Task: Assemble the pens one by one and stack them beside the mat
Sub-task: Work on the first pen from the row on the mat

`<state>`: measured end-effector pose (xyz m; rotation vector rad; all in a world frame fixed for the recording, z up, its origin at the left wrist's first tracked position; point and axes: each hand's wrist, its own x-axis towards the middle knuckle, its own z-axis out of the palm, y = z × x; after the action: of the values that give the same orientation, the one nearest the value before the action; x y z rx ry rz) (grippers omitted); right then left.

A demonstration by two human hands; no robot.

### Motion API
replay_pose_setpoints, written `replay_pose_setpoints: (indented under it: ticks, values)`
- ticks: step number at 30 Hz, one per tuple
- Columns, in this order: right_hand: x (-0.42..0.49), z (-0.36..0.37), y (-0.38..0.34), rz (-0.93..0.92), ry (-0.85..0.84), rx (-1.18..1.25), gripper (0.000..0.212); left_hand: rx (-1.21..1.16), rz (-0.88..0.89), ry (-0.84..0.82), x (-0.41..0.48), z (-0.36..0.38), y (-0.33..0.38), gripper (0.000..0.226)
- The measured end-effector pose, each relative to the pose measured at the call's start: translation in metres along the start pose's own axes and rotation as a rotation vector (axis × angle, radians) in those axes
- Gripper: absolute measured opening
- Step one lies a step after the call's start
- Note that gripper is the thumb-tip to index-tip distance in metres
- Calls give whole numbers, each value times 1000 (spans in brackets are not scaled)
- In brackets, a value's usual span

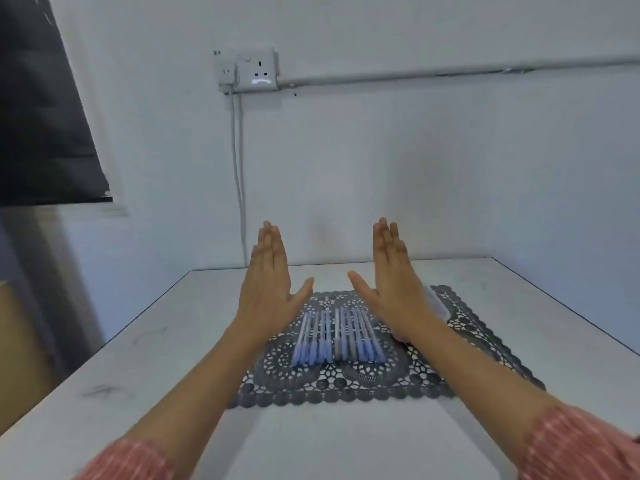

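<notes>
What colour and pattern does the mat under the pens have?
The mat is dark grey with an openwork lace pattern of circles and scalloped edges, seen in the head view.

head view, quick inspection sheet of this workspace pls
surface: white table, dark lace mat on it
job's things: row of pens side by side on the mat, mostly blue, some grey
clutter: clear plastic item at the mat's right edge, partly hidden
hands: left hand and right hand open, fingers straight, raised over the mat, holding nothing
cables: white cable hangs from the wall socket down behind the table
surroundings: white wall, conduit right of the socket, dark panel upper left
</notes>
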<state>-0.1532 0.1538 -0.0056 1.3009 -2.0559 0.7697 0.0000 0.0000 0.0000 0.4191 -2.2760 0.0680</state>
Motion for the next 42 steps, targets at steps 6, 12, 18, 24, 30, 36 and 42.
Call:
replay_pose_setpoints:
  ticks: [6, 12, 18, 24, 30, 36, 42]
  values:
    - [-23, 20, 4, 144, -103, -7, 75, -100, -290, -189, -35, 42, -11, 71]
    - [-34, 25, 22, 252, -246, -110, 55, -51, -338, -363, -39, 65, -35, 51]
    - [-35, 23, 35, 327, -355, -268, 55, -121, -357, -424, -46, 78, -49, 51]
    - [-36, 27, 42, 333, -316, -248, 47, -168, -438, -488, -51, 82, -49, 48]
    - [-37, 28, 65, 365, -256, -257, 39, -141, -436, -475, -51, 81, -48, 45]
    - [-36, 26, 87, 464, -200, -231, 27, -142, -441, -459, -52, 81, -48, 44]
    - [-39, 26, 100, 471, -133, -195, 30, -150, -442, -428, -53, 81, -47, 42]
